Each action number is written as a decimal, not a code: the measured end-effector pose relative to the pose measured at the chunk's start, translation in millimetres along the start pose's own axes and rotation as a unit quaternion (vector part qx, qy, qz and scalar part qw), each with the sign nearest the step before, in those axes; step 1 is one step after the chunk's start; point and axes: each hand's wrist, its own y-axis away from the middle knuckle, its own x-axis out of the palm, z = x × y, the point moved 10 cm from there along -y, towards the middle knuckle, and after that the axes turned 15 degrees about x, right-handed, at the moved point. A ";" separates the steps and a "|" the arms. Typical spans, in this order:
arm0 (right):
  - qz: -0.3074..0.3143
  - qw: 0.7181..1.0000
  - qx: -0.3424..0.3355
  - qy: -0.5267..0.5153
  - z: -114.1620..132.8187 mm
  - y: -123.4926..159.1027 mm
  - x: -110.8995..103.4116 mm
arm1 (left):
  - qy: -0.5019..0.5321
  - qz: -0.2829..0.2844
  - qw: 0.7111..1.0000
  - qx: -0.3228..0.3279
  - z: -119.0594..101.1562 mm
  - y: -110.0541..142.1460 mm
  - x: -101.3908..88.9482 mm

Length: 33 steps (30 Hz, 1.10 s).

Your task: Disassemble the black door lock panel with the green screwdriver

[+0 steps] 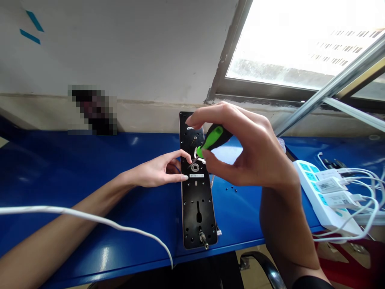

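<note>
A long black door-lock panel (pixel 192 208) lies on the blue table, its length running away from me. It has small holes, a keyhole-shaped slot and a ring with a square hole. My right hand (pixel 249 148) is closed around the green-and-black handle of a screwdriver (pixel 213 139). The shaft slants down to the left, its tip close to the panel above the ring; exact contact is hard to see. My left hand (pixel 162 168) grips the panel's left edge, index finger beside the screwdriver tip and thumb lower down. Its other fingers are partly hidden.
Several tiny dark screws (pixel 231 188) lie right of the panel. A metal post (pixel 203 239) sticks up at its near end. On the right stands a white power strip (pixel 315 196) with chargers and cables. A white cable (pixel 120 226) crosses the left foreground. Behind the table (pixel 144 152) rises a wall.
</note>
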 end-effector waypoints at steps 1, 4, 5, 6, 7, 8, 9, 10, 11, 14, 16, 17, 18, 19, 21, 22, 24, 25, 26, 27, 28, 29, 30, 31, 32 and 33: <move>-0.010 1.000 0.002 0.002 -0.5 -0.1 -1.4 | -0.007 -0.003 1.000 -0.001 0.5 0.0 -1.0; -0.035 0.999 0.010 0.001 -2.0 -0.9 -5.0 | -0.009 -0.002 1.000 -0.004 1.6 0.1 -1.3; -0.035 0.999 0.009 -0.004 -1.1 -1.1 -5.2 | -0.001 -0.001 1.000 -0.003 1.2 -0.1 -0.4; -0.032 0.999 0.004 -0.012 0.5 -1.1 -5.1 | 0.009 0.002 1.000 -0.002 0.6 -0.3 0.8; -0.026 1.000 -0.002 -0.017 2.3 -1.0 -4.6 | 0.016 0.002 1.000 0.001 -0.3 -0.6 1.6; -0.021 1.000 -0.006 -0.021 3.6 -0.8 -4.2 | 0.022 0.000 1.000 0.005 -1.3 -0.9 1.9; -0.019 1.000 -0.006 -0.020 3.8 -0.6 -4.1 | 0.025 -0.002 1.000 0.009 -1.9 -1.1 2.0; -0.020 1.000 0.002 -0.015 2.2 -0.6 -4.3 | 0.025 -0.005 1.000 0.011 -2.1 -1.2 1.6; -0.024 1.000 0.014 -0.008 -0.6 -0.7 -4.9 | 0.022 -0.007 1.000 0.011 -1.6 -1.0 1.1; -0.031 0.999 0.041 -0.001 -6.8 -0.2 -6.6 | 0.004 -0.004 1.000 0.003 2.1 0.2 -0.4; -0.022 0.999 0.031 -0.011 -4.2 0.8 -5.7 | -0.001 -0.002 1.000 0.002 3.3 0.6 -1.2; -0.016 0.999 0.024 -0.014 -2.3 1.2 -5.1 | -0.001 -0.002 1.000 0.005 3.0 0.5 -1.7; -0.012 1.000 0.022 -0.012 -1.3 1.4 -4.3 | 0.000 -0.004 1.000 0.009 2.5 0.4 -2.2; -0.011 1.000 0.024 -0.006 -1.4 1.3 -3.9 | 0.000 -0.006 1.000 0.013 1.9 0.2 -2.7; -0.017 0.999 0.045 0.012 -5.8 0.4 -3.7 | -0.001 -0.008 1.000 0.015 1.4 -0.1 -3.1; -0.020 0.998 0.054 0.016 -8.0 0.0 -3.9 | -0.002 -0.009 1.000 0.014 1.3 -0.1 -2.9; -0.028 0.999 0.042 0.009 -6.2 0.0 -5.1 | -0.003 -0.006 1.000 0.010 1.4 -0.1 -2.0; -0.027 0.999 0.031 0.004 -4.0 0.1 -5.0 | -0.001 -0.004 1.000 0.008 1.5 0.0 -1.4; -0.023 0.999 0.022 0.000 -1.9 0.2 -4.5 | 0.000 -0.003 1.000 0.005 1.7 0.1 -1.1; -0.018 1.000 0.018 0.000 -0.7 0.1 -3.8 | 0.000 -0.004 1.000 0.003 1.9 0.2 -1.2; -0.014 1.000 0.023 0.004 -1.2 -0.3 -2.9 | -0.001 -0.005 1.000 0.002 2.2 0.2 -1.6; -0.012 0.999 0.033 0.011 -2.7 -0.7 -2.4 | -0.003 -0.007 1.000 0.001 2.7 0.3 -2.2; -0.010 0.999 0.045 0.017 -4.8 -1.0 -1.9 | -0.005 -0.008 1.000 0.000 3.2 0.3 -2.8; -0.012 0.998 0.051 0.019 -6.1 -0.9 -2.2 | -0.008 -0.008 1.000 -0.001 3.8 0.5 -3.0; -0.014 0.998 0.057 0.020 -7.4 -0.8 -2.7 | -0.010 -0.006 1.000 -0.003 4.4 0.6 -2.9; -0.014 0.998 0.059 0.019 -7.9 -0.6 -2.8 | -0.010 -0.002 1.000 -0.005 5.0 0.8 -2.4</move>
